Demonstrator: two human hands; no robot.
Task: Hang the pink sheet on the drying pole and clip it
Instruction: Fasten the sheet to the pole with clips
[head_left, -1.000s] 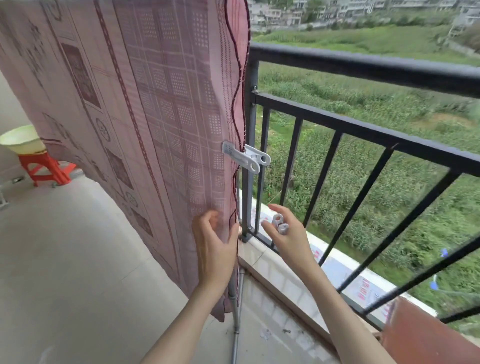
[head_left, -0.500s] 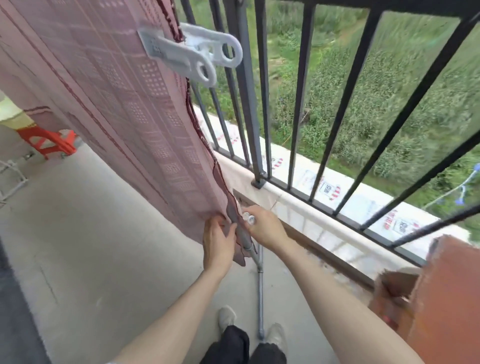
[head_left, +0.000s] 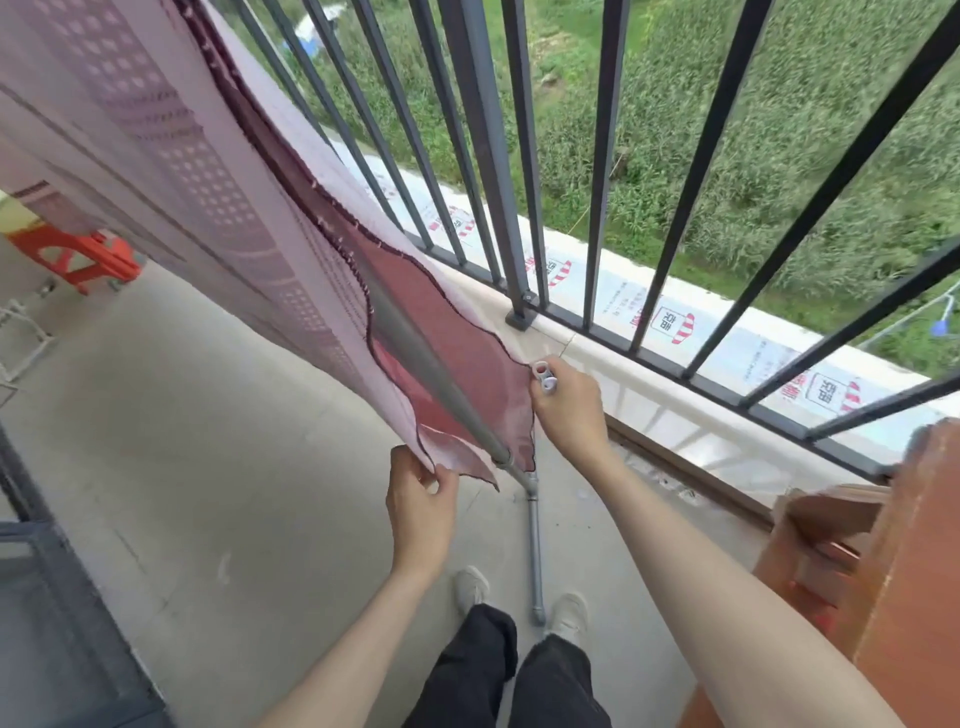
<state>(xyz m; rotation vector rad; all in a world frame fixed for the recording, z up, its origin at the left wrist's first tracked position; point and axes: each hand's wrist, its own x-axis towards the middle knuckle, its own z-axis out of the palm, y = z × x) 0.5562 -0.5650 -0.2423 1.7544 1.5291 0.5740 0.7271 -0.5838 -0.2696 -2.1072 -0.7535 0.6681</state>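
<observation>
The pink patterned sheet (head_left: 171, 171) hangs over the drying rack and fills the upper left. Its two bottom corners are spread apart, showing the grey upright pole (head_left: 415, 358) between the layers. My left hand (head_left: 421, 512) pinches the near bottom corner of the sheet. My right hand (head_left: 569, 410) grips the far bottom corner and holds a white clip (head_left: 544, 376) in its fingers. The clip fastened higher on the sheet is out of view.
The black balcony railing (head_left: 483, 156) runs along the right, with a low ledge (head_left: 649, 379) under it. A brown wooden piece of furniture (head_left: 883, 571) stands at the right. An orange stool (head_left: 78, 257) is far left. My feet are beside the rack's grey floor bar (head_left: 535, 561).
My view has tilted further down. Both hands slid down to the sheet's bottom edge and pulled its two corners apart, uncovering the pole. The fastened clip left the view.
</observation>
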